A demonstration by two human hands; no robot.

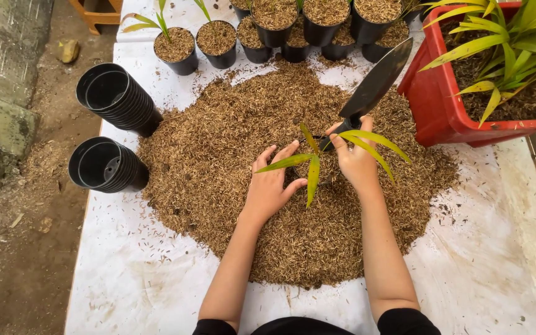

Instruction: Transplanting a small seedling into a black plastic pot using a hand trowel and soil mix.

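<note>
We see two pot stacks (pixel 114 127), one seedling (pixel 312 162). Our left hand (pixel 271 183) lies open-fingered beside it; right hand (pixel 356 160) grips one trowel (pixel 373 87). White table (pixel 125 273) bare toward edges.

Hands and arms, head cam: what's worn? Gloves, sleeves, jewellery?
Left hand and right hand are bare: no gloves, and no rings, watch or bracelets visible. Forearms are uncovered. Black short sleeves show only at the bottom edge, around the upper arms.

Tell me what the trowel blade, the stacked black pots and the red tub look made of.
Dark pointed trowel blade: likely metal, with a dull sheen. Stacked black round pots: thin plastic, judging by the glossy nested rims. Red rectangular tub: moulded plastic, smooth with a semi-gloss look.
</note>
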